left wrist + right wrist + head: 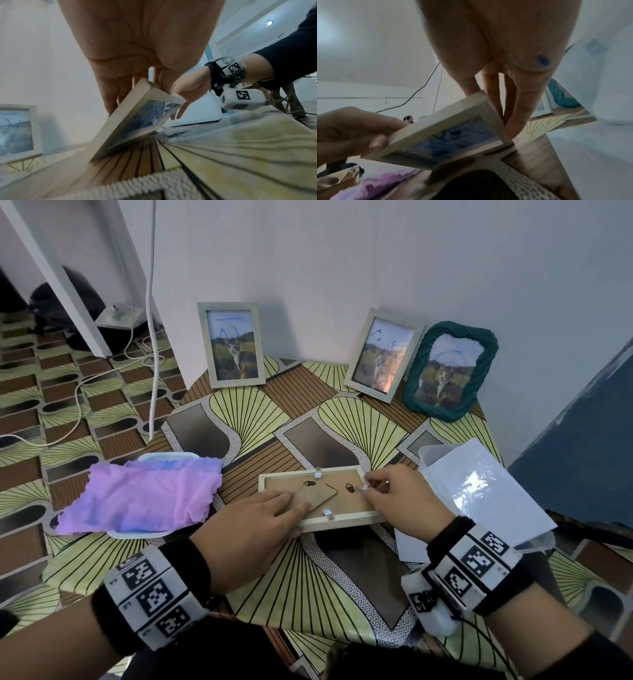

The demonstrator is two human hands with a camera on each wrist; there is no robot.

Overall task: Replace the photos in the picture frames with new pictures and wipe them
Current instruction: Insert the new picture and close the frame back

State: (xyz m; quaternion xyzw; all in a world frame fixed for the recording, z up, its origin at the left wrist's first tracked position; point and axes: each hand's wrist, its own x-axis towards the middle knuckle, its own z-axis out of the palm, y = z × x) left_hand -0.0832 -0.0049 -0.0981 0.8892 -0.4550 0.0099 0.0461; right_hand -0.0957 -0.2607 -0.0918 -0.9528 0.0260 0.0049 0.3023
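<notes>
Head view: pale wooden frame [320, 501], back up, near the table's [308, 583] front edge; left hand [253, 525] grips its left end, right hand [399, 501] pinches a clip at its right end. Purple cloth [144, 498] left of the frame, white sheets [479, 491] right, three standing frames [376, 354] behind.

Left wrist view: frame tilted, one corner on the table.

Right wrist view: fingers [515, 119] behind the frame's right edge.

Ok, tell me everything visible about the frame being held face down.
The pale wooden frame is held face down, tilted above the patterned table. Its brown backing board carries a fold-out stand, black hangers and small white tabs. The left hand grips its left side; the right hand works a tab on the right. A bluish picture shows underneath.
</notes>
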